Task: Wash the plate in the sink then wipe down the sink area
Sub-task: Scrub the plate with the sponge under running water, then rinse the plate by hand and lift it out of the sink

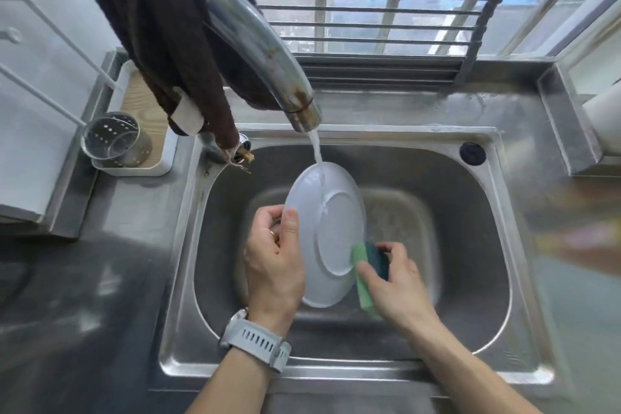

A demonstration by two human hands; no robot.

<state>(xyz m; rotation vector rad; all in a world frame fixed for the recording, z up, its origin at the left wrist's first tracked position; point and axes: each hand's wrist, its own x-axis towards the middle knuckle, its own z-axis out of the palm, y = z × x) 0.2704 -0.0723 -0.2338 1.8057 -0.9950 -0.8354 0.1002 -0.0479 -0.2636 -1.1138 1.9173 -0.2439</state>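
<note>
A white plate (331, 212) stands tilted on edge over the steel sink (470, 245), its underside facing me. Water runs from the faucet (268, 57) onto its upper part. My left hand (274, 262) grips the plate's left rim, thumb on the underside, fingers behind. My right hand (396, 282) holds a green sponge (364, 276) with a dark scouring side and presses it against the plate's lower right rim.
A dark brown cloth (161, 27) hangs over the faucet. A perforated metal utensil holder (116, 139) sits on a white tray at the left. The steel counter (84, 312) surrounds the sink. A barred window (369, 10) lies behind; a black plug (472, 153) sits at the sink's back right.
</note>
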